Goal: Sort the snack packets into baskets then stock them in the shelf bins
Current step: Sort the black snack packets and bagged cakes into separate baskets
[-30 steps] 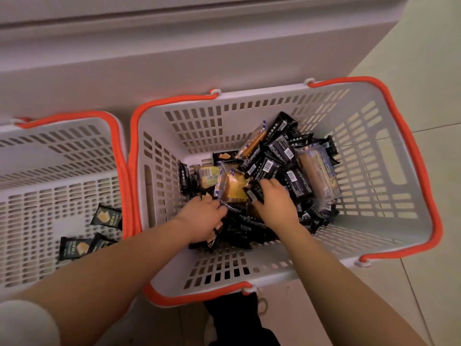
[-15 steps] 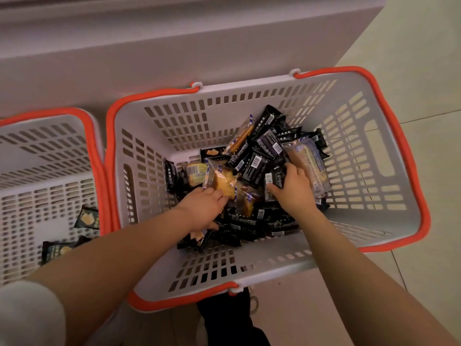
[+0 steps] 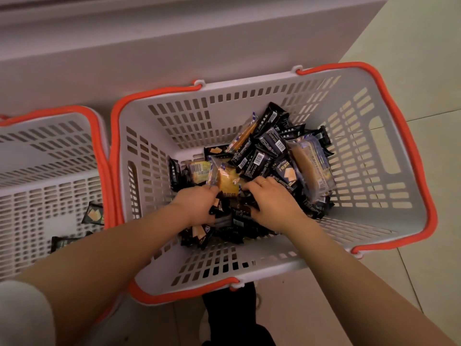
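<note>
A large white basket (image 3: 224, 116) with an orange rim holds a heap of black snack packets (image 3: 257, 162) mixed with clear cake packets. Both of my hands are down in that heap. My left hand (image 3: 197, 206) is curled around some black packets, its fingertips touching a yellow cake packet (image 3: 225, 183). My right hand (image 3: 272, 206) lies palm down on the pile with fingers apart, reaching left toward the same yellow packet. A long cake packet (image 3: 311, 168) rests at the right of the heap. A second white basket (image 3: 45, 151) on the left holds a few black packets (image 3: 93, 214).
A white cabinet base (image 3: 174, 46) runs right behind both baskets. Pale floor tiles (image 3: 411, 46) lie to the right and in front. My dark-clad legs (image 3: 232, 320) are just below the large basket's near rim.
My right hand has moved from the black packets at the right of the heap leftward to the yellow cake packet. My left hand stayed in place. The view has shifted slightly.
</note>
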The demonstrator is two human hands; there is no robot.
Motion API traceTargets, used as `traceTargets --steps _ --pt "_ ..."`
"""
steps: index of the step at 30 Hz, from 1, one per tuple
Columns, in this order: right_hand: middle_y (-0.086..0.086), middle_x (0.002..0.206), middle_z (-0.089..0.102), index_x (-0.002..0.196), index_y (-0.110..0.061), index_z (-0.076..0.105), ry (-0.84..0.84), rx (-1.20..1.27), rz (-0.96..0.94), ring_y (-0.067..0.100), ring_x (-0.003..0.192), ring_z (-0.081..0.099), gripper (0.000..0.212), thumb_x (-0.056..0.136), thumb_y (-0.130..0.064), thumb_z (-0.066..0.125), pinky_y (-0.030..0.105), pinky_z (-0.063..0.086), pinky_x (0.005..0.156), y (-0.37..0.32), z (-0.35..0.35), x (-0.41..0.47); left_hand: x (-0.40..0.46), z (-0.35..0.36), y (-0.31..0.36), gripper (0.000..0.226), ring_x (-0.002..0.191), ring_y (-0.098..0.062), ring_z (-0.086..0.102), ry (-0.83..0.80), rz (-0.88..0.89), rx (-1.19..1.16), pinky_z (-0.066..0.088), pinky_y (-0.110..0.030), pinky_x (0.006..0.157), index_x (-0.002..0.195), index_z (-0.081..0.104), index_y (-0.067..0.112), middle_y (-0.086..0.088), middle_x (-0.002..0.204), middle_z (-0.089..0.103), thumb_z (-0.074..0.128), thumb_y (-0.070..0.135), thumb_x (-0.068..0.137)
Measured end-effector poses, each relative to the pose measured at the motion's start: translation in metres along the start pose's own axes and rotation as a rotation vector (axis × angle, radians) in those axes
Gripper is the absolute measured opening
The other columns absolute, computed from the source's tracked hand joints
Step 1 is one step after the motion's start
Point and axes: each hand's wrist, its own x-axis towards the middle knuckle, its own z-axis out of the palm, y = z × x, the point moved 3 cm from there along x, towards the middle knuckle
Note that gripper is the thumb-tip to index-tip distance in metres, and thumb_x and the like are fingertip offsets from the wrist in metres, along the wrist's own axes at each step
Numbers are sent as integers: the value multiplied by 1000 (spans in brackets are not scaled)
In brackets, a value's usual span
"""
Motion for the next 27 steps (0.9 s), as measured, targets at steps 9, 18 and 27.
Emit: traceTargets --steps 9,18,27 --pt "13 134 43 135 -9 30 -187 -244 47 30 121 44 70 79 -25 70 38 38 98 -13 24 13 -37 -43 -35 41 65 -9 45 239 -101 -138 32 -23 43 110 42 17 12 72 42 61 41 82" --pt "5 112 61 128 -14 39 -193 -279 113 26 102 59 56 79 -16 66 34 39 74 -19 24 21 -66 -47 -32 41 66 -12 47 296 -95 -181 38 -24 52 111 43 17 14 68 36 60 41 83" --pt "2 100 64 121 -20 42 81 44 324 23 85 62 53 79 -35 71 33 49 58 -30 -32 -8 -126 -68 -33 37 69 -10 57 622 -116 -500 46 -28 54 106 49 20 7 78 58 66 41 79"
